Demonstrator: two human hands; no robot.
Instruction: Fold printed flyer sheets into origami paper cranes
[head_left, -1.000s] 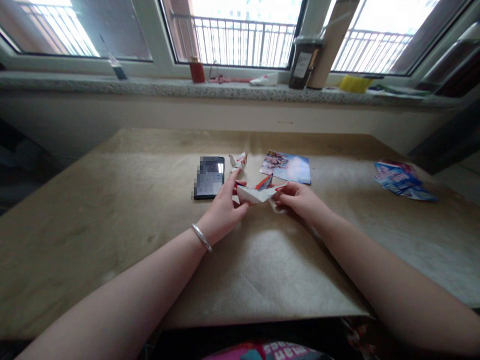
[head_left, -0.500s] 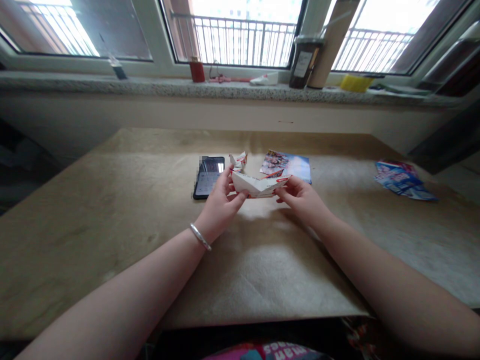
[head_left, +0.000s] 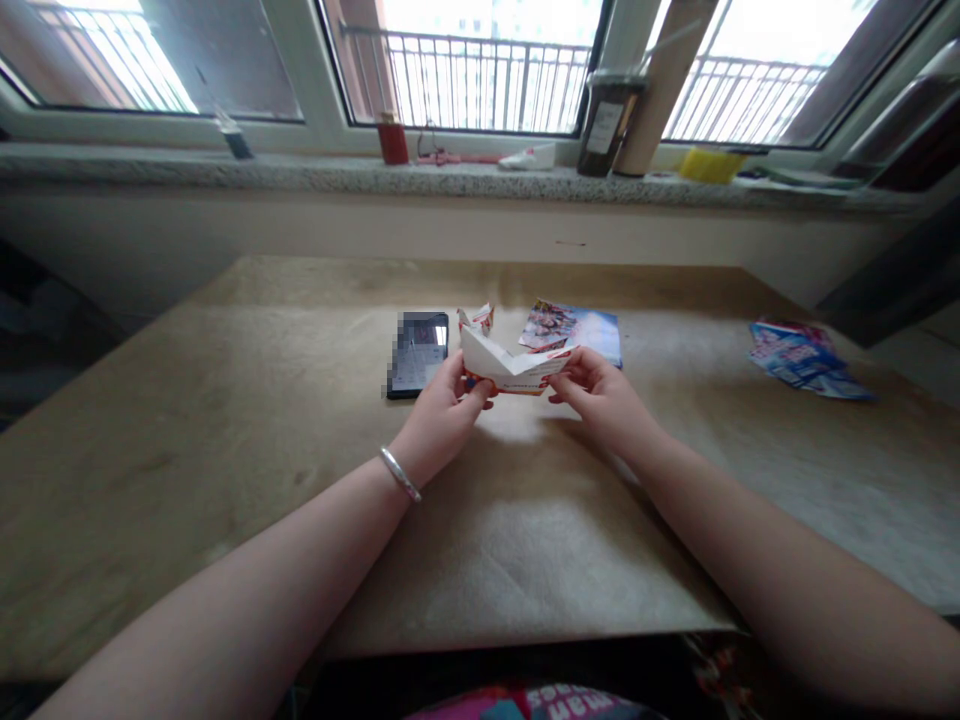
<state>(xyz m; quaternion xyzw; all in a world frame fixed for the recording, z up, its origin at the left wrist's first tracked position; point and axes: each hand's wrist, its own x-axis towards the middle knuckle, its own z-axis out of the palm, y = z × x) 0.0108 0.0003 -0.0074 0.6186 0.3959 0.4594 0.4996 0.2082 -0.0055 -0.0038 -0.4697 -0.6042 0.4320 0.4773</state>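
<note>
Between my two hands is a folded piece of printed paper (head_left: 514,372), white with red and orange print, its top edge dipping in a V. My left hand (head_left: 448,400) pinches its left end, thumb in front; a silver bangle circles that wrist. The right end is gripped by my right hand (head_left: 592,385) between thumb and fingers. Just behind the left end stands a small folded paper piece (head_left: 480,319), partly hidden. A smartphone (head_left: 414,360) with its screen lit lies beside my left hand. Beyond my right hand lies a blue printed sheet (head_left: 598,330).
Several blue and pink printed papers (head_left: 806,358) lie in a pile at the right of the table (head_left: 225,420). On the stone windowsill (head_left: 315,172) stand a red container (head_left: 392,140), a dark lidded jar (head_left: 602,125), a cardboard tube (head_left: 652,100) and a yellow object (head_left: 711,165).
The folded paper has tilted in my hands, so more of its white and printed front face shows. Both hands keep nearly the same place.
</note>
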